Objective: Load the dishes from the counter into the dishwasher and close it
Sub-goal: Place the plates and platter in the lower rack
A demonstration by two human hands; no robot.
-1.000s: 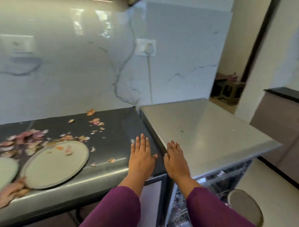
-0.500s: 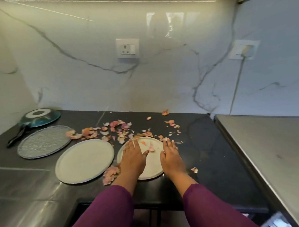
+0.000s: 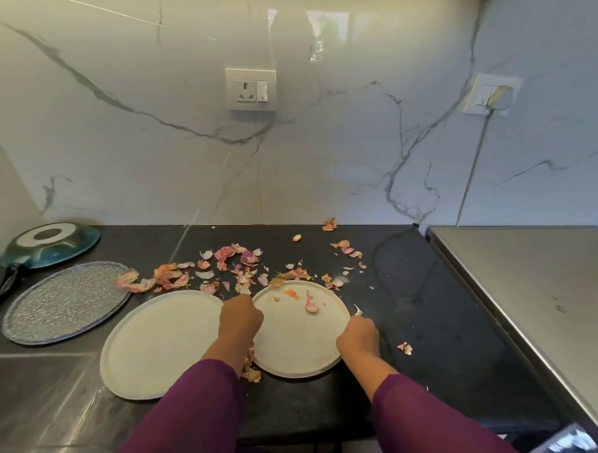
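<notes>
A round cream plate with a few onion peels on it lies on the black counter. My left hand is curled over its left rim and my right hand over its right rim; both grip the plate. A second cream plate lies just to its left, and a grey textured plate sits further left. At the far left rests an upside-down teal frying pan. The steel dishwasher top is on the right, with a corner of its rack showing at the bottom right.
Onion peels are scattered over the counter behind and between the plates. A marble backsplash with a wall socket stands behind, and a second switch plate has a cable plugged in.
My view swung left from the dishwasher to the counter. My hands went from lying flat over the right cream plate to curling around its left and right rims.
</notes>
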